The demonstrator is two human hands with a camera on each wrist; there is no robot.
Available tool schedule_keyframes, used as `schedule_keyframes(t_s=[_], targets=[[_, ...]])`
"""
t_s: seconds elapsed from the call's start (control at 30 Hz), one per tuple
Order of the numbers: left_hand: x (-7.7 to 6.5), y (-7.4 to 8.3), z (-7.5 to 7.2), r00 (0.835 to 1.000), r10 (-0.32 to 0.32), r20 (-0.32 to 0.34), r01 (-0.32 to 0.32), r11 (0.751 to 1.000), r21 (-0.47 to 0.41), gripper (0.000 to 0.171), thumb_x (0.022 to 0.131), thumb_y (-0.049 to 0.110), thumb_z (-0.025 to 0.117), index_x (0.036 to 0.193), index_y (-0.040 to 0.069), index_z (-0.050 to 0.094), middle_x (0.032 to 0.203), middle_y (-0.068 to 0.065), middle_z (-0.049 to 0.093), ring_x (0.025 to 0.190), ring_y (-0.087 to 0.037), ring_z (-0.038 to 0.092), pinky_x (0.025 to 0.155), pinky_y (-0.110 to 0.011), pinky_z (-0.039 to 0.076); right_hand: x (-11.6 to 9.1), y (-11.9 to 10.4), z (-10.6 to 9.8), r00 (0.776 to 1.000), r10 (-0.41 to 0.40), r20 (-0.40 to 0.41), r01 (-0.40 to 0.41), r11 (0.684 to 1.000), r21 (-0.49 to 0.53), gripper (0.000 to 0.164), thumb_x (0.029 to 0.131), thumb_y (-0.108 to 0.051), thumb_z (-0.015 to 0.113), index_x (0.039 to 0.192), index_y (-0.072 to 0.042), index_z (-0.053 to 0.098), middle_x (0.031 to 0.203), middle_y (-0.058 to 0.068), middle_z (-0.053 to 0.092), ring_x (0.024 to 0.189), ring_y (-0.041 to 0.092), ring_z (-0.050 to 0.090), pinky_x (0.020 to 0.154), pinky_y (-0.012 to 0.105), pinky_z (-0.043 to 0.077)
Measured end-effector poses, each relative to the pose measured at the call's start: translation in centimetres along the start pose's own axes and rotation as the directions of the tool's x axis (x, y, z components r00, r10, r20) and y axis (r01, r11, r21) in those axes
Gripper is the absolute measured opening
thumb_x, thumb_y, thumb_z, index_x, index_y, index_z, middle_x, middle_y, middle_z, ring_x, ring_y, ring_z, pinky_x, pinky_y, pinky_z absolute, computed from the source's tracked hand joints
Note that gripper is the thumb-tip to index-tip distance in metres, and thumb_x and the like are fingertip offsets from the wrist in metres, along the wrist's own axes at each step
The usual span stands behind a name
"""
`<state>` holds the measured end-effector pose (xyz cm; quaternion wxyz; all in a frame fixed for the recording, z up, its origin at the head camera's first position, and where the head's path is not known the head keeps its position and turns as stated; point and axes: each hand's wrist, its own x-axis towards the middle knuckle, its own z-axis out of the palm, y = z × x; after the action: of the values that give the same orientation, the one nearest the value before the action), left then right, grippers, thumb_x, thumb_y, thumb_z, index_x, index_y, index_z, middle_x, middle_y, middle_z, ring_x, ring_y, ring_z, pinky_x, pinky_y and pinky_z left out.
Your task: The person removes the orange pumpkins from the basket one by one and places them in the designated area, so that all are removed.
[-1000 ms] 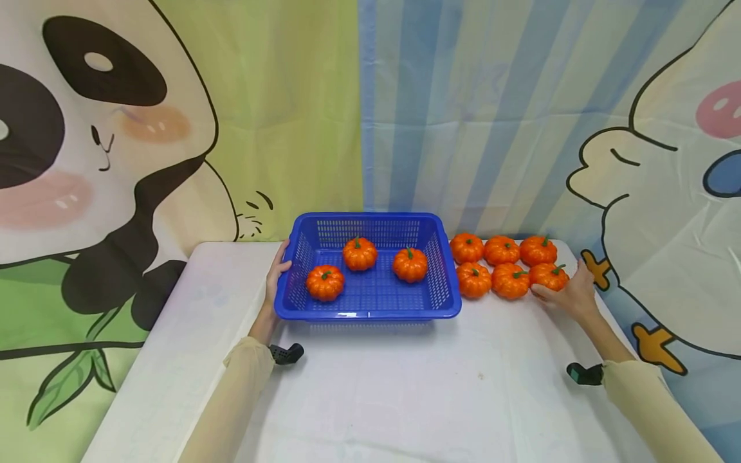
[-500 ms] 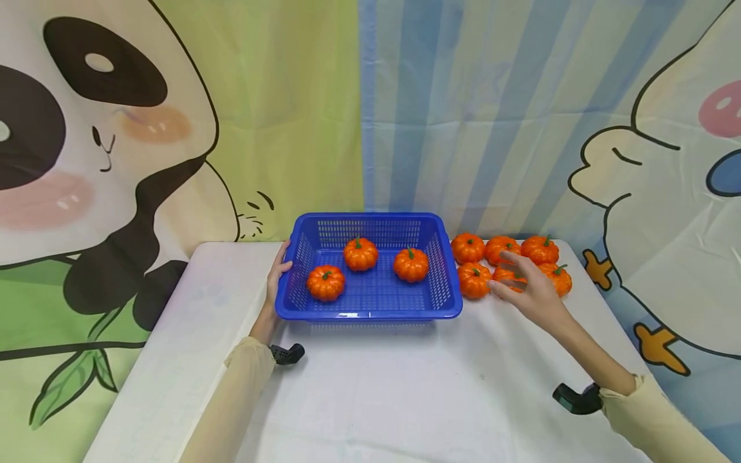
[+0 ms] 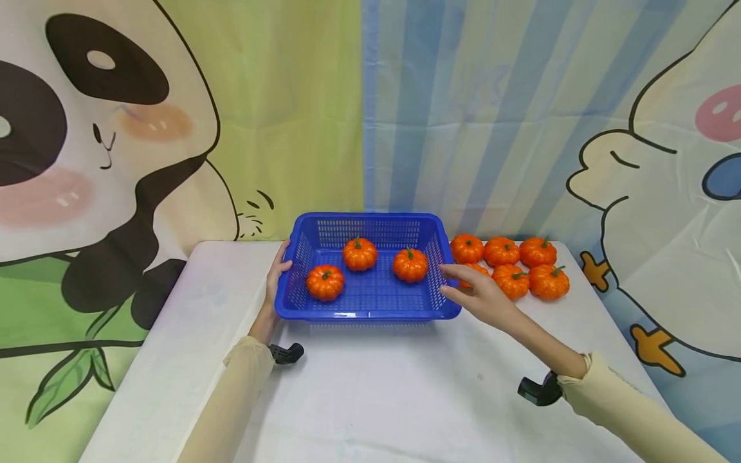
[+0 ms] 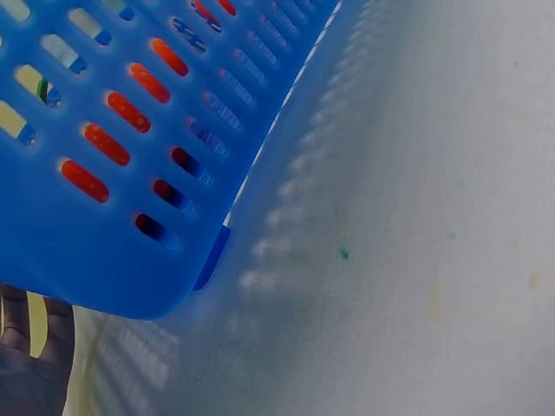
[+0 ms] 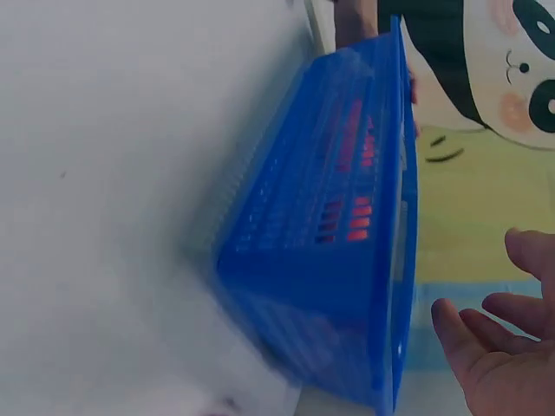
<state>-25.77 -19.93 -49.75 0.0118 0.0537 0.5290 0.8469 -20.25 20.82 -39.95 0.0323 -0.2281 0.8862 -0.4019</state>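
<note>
A blue plastic basket [image 3: 368, 315] with slotted walls stands on the white table. Inside it sit three small orange pumpkins: one at front left [image 3: 325, 283], one at the back [image 3: 359, 254] and one on the right [image 3: 410, 265]. My left hand [image 3: 272, 283] rests against the basket's left side, its fingertips at the rim; part of it shows in the left wrist view. Over the right rim, my right hand [image 3: 483, 297] reaches with fingers apart and holds nothing. It partly hides the nearest front pumpkin [image 3: 476, 272] of a group outside the basket.
Two rows of pumpkins, among them one at the back right [image 3: 538, 251] and one at the front right [image 3: 549, 283], stand close to the basket's right side. Behind the white table [image 3: 393, 399] hangs a printed curtain [image 3: 301, 116] with cartoon animals.
My right hand has left the front right pumpkin and moved left across the front row to the basket's right rim. The left hand, basket and pumpkins stay in place.
</note>
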Motion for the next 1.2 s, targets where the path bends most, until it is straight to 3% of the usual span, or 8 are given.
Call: schedule_keyframes(t_s=[0.2, 0.4, 0.57, 0.67, 0.8, 1.0, 1.1, 1.2], targets=[[-0.1, 0.0, -0.5, 1.000, 0.002, -0.009, -0.002, 1.000, 0.011, 0.060, 0.099, 0.006, 0.016, 0.157, 0.021, 0.010, 0.166, -0.004, 0.005, 0.152, -0.028, 0.009, 0.125, -0.047, 0.009, 4.0, -1.9, 2.7, 0.994, 0.001, 0.108, 0.001, 1.000, -0.014, 0.049, 0.096, -0.023, 0.059, 0.137, 0.002, 0.051, 0.139, 0.024, 0.054, 0.126, 0.038, 0.055, 0.099, 0.049, 0.050], [-0.2, 0.2, -0.8, 1.000, 0.002, -0.014, -0.002, 1.000, 0.023, 0.060, 0.099, 0.007, 0.015, 0.157, 0.022, 0.010, 0.166, -0.004, 0.005, 0.152, -0.028, 0.009, 0.125, -0.048, 0.009, 11.5, -3.1, 4.6, 0.979, 0.004, 0.202, 0.029, 0.986, -0.162, 0.050, 0.097, -0.022, 0.056, 0.139, 0.004, 0.048, 0.140, 0.023, 0.053, 0.127, 0.036, 0.053, 0.108, 0.049, 0.042], [0.0, 0.0, -0.6, 1.000, 0.001, -0.014, 0.000, 1.000, 0.029, 0.060, 0.099, 0.007, 0.015, 0.157, 0.021, 0.011, 0.166, -0.004, 0.005, 0.152, -0.027, 0.009, 0.125, -0.047, 0.008, 18.1, -2.2, 5.7, 0.926, 0.039, 0.376, 0.110, 0.924, -0.366, 0.049, 0.099, -0.017, 0.050, 0.140, 0.010, 0.043, 0.143, 0.026, 0.048, 0.134, 0.037, 0.047, 0.115, 0.045, 0.036], [0.1, -0.2, -0.4, 1.000, -0.012, -0.009, 0.012, 0.999, 0.032, 0.059, 0.100, 0.007, 0.016, 0.157, 0.022, 0.012, 0.166, -0.003, 0.005, 0.152, -0.026, 0.010, 0.125, -0.046, 0.010, 20.4, -1.5, 6.6, 0.882, 0.161, 0.442, 0.052, 0.901, -0.431, 0.060, 0.098, -0.024, 0.055, 0.145, 0.007, 0.036, 0.152, 0.022, 0.039, 0.144, 0.034, 0.033, 0.121, 0.042, 0.026], [0.3, -0.3, -0.2, 1.000, -0.008, -0.005, 0.008, 1.000, 0.013, 0.059, 0.099, 0.008, 0.018, 0.157, 0.022, 0.013, 0.166, -0.003, 0.007, 0.152, -0.027, 0.012, 0.124, -0.047, 0.011, 22.2, -1.2, 8.0, 0.840, 0.254, 0.479, -0.016, 0.895, -0.446, 0.076, 0.091, -0.034, 0.065, 0.151, -0.001, 0.030, 0.156, 0.017, 0.034, 0.147, 0.032, 0.029, 0.122, 0.041, 0.023], [0.6, -0.4, -0.3, 1.000, -0.001, 0.013, 0.001, 1.000, -0.012, 0.060, 0.099, 0.006, 0.017, 0.157, 0.021, 0.011, 0.166, -0.004, 0.005, 0.152, -0.028, 0.011, 0.124, -0.047, 0.011, 23.0, -1.0, 10.0, 0.811, 0.306, 0.499, -0.032, 0.874, -0.484, 0.086, 0.087, -0.038, 0.070, 0.154, -0.008, 0.025, 0.158, 0.015, 0.032, 0.147, 0.029, 0.029, 0.122, 0.040, 0.025], [0.6, -0.5, -0.3, 1.000, -0.009, 0.004, 0.010, 1.000, -0.017, 0.060, 0.099, 0.006, 0.017, 0.157, 0.022, 0.012, 0.166, -0.004, 0.006, 0.152, -0.029, 0.011, 0.124, -0.047, 0.012, 22.9, -0.9, 10.4, 0.806, 0.316, 0.500, -0.043, 0.874, -0.484, 0.086, 0.086, -0.038, 0.070, 0.154, -0.009, 0.025, 0.158, 0.014, 0.031, 0.147, 0.029, 0.029, 0.121, 0.041, 0.025], [0.5, -0.4, -0.4, 1.000, -0.006, -0.002, 0.006, 1.000, -0.015, 0.060, 0.099, 0.007, 0.017, 0.157, 0.022, 0.012, 0.166, -0.005, 0.006, 0.152, -0.030, 0.011, 0.124, -0.048, 0.011, 22.9, -0.8, 10.6, 0.823, 0.298, 0.484, -0.046, 0.883, -0.467, 0.085, 0.085, -0.038, 0.071, 0.153, -0.009, 0.028, 0.156, 0.015, 0.035, 0.144, 0.030, 0.034, 0.120, 0.042, 0.028]])
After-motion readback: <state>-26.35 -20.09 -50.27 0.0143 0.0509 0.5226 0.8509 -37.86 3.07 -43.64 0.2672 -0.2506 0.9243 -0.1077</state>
